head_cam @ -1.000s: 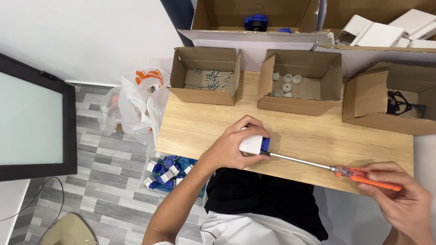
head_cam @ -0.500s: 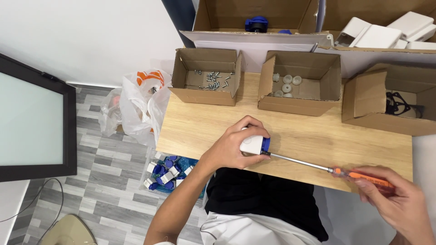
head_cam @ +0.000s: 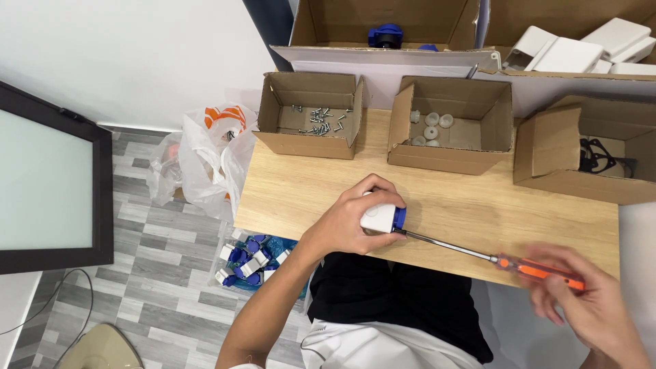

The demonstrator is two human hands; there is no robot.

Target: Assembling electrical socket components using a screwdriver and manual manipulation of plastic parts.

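Observation:
My left hand (head_cam: 352,220) grips a small white and blue plastic part (head_cam: 381,218) against the wooden table (head_cam: 437,198). A long screwdriver (head_cam: 478,254) with an orange handle has its tip at the blue end of that part. My right hand (head_cam: 588,301) holds the orange handle off the table's near right corner; the hand is blurred. The metal shaft runs left and slightly up across the table's front edge.
Three open cardboard boxes stand along the table's back: one with screws (head_cam: 311,116), one with white round pieces (head_cam: 447,123), one with black parts (head_cam: 594,154). Larger boxes (head_cam: 389,27) sit behind. A plastic bag (head_cam: 212,157), blue and white parts (head_cam: 249,256) on the floor, and a monitor (head_cam: 48,178) lie left.
My right hand with the orange handle has shifted slightly and turned blurry. My left hand and the white and blue part stay in place.

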